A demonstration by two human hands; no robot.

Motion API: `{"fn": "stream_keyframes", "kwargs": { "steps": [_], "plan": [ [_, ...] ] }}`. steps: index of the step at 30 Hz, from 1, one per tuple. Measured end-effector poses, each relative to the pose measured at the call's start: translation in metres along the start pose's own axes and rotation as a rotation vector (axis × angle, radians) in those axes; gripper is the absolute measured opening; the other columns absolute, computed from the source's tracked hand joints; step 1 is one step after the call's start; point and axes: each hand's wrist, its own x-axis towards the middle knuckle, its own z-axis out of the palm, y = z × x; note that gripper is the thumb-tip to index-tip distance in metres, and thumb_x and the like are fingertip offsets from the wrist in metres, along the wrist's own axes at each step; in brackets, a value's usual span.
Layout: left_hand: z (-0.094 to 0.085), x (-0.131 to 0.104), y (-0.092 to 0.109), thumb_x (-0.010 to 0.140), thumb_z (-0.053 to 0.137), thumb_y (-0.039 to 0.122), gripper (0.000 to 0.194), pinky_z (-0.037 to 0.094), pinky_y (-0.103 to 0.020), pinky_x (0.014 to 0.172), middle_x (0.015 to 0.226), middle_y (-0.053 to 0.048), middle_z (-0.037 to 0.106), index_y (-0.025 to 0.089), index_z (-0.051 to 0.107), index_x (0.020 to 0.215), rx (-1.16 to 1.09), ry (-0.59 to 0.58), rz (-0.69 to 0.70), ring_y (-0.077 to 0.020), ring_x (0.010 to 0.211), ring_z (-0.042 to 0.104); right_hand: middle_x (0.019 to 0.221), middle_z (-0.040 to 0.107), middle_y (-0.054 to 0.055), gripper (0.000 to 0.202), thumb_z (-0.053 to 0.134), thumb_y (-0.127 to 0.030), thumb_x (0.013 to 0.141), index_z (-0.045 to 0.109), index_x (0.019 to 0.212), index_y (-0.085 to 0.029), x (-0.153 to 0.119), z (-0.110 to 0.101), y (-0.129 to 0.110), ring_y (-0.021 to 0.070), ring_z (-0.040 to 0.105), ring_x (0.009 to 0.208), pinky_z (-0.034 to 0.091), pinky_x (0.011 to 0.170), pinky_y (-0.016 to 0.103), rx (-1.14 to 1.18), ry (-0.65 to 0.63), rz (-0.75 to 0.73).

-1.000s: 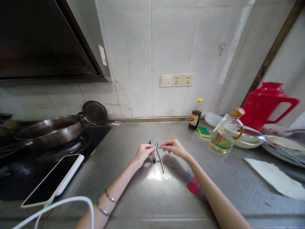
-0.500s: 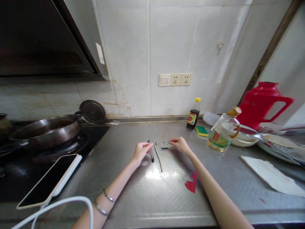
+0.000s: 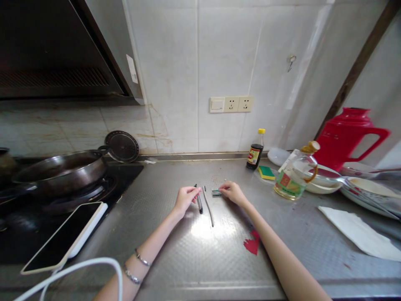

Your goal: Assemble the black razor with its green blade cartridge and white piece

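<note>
My left hand [image 3: 185,200] pinches a dark pen [image 3: 199,205] that slants down to the counter. Just right of it, a thin grey rod [image 3: 208,209] lies lengthwise on the metal counter [image 3: 175,259]. My right hand [image 3: 232,192] is closed at the fingertips on the right end of a small green-and-clear piece [image 3: 216,192], low over the counter. A second short piece seems to lie against it; the two are hard to tell apart. Near my right forearm is a red paper scrap [image 3: 251,244].
A pan [image 3: 65,171] sits on the stove at left, with a phone [image 3: 62,238] and white cable in front. At right stand a sauce bottle [image 3: 254,154], a sponge [image 3: 266,172], an oil jug [image 3: 290,179], bowls, a red thermos [image 3: 341,138] and a white napkin [image 3: 360,232].
My right hand has moved slightly left and toward me, bringing its small piece down beside the other one. My left hand stays in place with the pen.
</note>
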Motion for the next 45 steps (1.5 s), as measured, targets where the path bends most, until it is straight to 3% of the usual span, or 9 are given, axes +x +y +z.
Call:
{"fn": "stream_keyframes", "kwargs": {
  "steps": [13, 18, 25, 31, 45],
  "plan": [
    [0.0, -0.001, 0.002, 0.065, 0.065, 0.042, 0.033, 0.039, -0.019, 0.041, 0.063, -0.004, 0.06, 0.01, 0.069, 0.073, -0.007, -0.002, -0.009, -0.0079, 0.05, 0.046, 0.077, 0.064, 0.006, 0.022, 0.052, -0.024, 0.074, 0.072, 0.075, -0.015, -0.001, 0.002, -0.002, 0.0171, 0.056, 0.078, 0.04, 0.076, 0.025, -0.098, -0.036, -0.096],
    [-0.002, -0.001, 0.006, 0.065, 0.065, 0.042, 0.033, 0.038, -0.018, 0.04, 0.063, -0.004, 0.06, 0.01, 0.068, 0.074, -0.004, 0.012, -0.003, -0.0078, 0.05, 0.046, 0.082, 0.065, 0.008, 0.024, 0.05, -0.024, 0.075, 0.072, 0.079, -0.014, -0.003, -0.003, -0.008, 0.0162, 0.057, 0.076, 0.04, 0.073, 0.024, -0.115, 0.03, -0.069],
    [-0.014, 0.0, 0.028, 0.063, 0.066, 0.042, 0.034, 0.036, -0.016, 0.038, 0.063, -0.003, 0.057, 0.01, 0.064, 0.074, -0.089, 0.129, -0.034, -0.0056, 0.047, 0.045, 0.074, 0.068, 0.005, 0.024, 0.05, -0.031, 0.078, 0.069, 0.08, -0.017, -0.011, 0.0, -0.055, 0.0149, 0.06, 0.067, 0.039, 0.06, 0.021, -0.106, -0.061, 0.007],
    [-0.03, 0.007, 0.03, 0.059, 0.067, 0.043, 0.035, 0.035, -0.015, 0.038, 0.061, 0.0, 0.055, 0.011, 0.063, 0.073, -0.088, 0.229, -0.024, -0.0045, 0.045, 0.044, 0.077, 0.069, 0.01, 0.028, 0.051, -0.04, 0.078, 0.069, 0.076, -0.018, -0.02, 0.02, -0.104, 0.0193, 0.063, 0.074, 0.039, 0.059, 0.022, -0.369, -0.193, 0.057],
    [-0.036, 0.011, 0.018, 0.062, 0.064, 0.04, 0.03, 0.034, -0.015, 0.036, 0.058, 0.0, 0.054, 0.012, 0.063, 0.07, -0.019, 0.199, 0.029, -0.0053, 0.044, 0.044, 0.095, 0.067, 0.019, 0.034, 0.048, -0.031, 0.075, 0.066, 0.097, -0.012, -0.019, 0.044, -0.122, 0.0289, 0.064, 0.089, 0.048, 0.069, 0.032, -0.553, -0.289, 0.149]
  ]
}}
